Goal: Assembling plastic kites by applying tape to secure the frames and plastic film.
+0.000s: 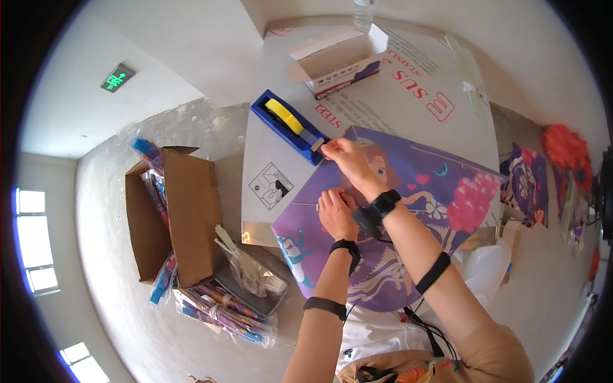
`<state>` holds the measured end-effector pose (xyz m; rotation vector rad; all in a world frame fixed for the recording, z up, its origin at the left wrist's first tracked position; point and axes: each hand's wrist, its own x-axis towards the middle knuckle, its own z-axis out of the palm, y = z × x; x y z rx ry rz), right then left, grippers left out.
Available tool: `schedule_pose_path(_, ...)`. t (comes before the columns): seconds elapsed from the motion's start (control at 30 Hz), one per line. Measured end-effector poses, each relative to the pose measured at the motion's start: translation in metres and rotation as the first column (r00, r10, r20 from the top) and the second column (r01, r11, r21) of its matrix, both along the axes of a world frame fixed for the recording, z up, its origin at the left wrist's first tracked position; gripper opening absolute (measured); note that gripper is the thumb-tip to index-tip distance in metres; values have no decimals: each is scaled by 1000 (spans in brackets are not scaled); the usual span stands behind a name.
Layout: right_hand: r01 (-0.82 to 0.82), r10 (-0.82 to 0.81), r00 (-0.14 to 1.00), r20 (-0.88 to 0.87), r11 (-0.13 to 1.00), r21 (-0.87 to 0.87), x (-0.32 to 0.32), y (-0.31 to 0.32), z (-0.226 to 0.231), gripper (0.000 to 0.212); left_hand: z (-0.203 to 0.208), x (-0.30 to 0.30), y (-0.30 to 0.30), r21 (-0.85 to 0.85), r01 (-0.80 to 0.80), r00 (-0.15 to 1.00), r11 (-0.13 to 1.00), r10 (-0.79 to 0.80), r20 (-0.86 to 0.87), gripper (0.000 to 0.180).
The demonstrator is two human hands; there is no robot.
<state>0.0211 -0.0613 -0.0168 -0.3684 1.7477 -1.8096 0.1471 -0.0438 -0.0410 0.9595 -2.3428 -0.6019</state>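
Observation:
A large purple printed sheet (377, 281) with cartoon figures, pink flowers and hearts lies across the near part of the table and over my lap. My left hand (336, 212) rests on it, fingers curled down; whatever they may hold is hidden. Beyond, my right hand (348, 163) is at the near end of a blue tape dispenser (265, 115), thumb and fingers pinched by its cutting edge on the end of the tape. A yellow roll (284, 115) sits in the dispenser. Black straps circle both wrists and forearms.
On the table (402, 105) stands an open white carton (338, 67), with a clear bottle (364, 13) behind it. Left, on the floor, are a cardboard box (191, 217), a grey bin (268, 277) and wrapped bundles (223, 313). More printed sheets (527, 179) are at right.

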Motion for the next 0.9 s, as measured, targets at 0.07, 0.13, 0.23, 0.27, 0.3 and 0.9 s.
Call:
schedule_pose_path(0.07, 47, -42, 995, -91, 997, 56, 4, -3, -4, 24, -2, 0, -1, 3, -1, 1000, 1000, 1, 5, 16)
schedule_pose_path(0.13, 115, -104, 983, -153, 991, 66, 10, 1, -22, 25, -6, -3, 3, -15, 2, 998, 1000, -1, 64, 15)
schedule_pose_path(0.23, 184, -182, 972, -151, 983, -4, 35, 6, -41, 24, -6, -4, 3, -70, -50, 993, 996, 58, 104, 14)
schedule_pose_path(0.27, 177, -187, 980, -64, 974, -139, 33, 11, -34, 22, -3, -10, 5, -66, -28, 998, 997, 32, 62, 13)
schedule_pose_path(0.3, 176, -173, 984, 37, 947, -267, 38, 19, -24, 20, -3, -6, 5, -58, -12, 999, 998, 14, 38, 13)
schedule_pose_path(0.9, 813, -842, 532, 90, 538, 223, -72, 234, -12, 37, -2, -4, 6, -80, 24, 998, 997, -19, 60, 6)
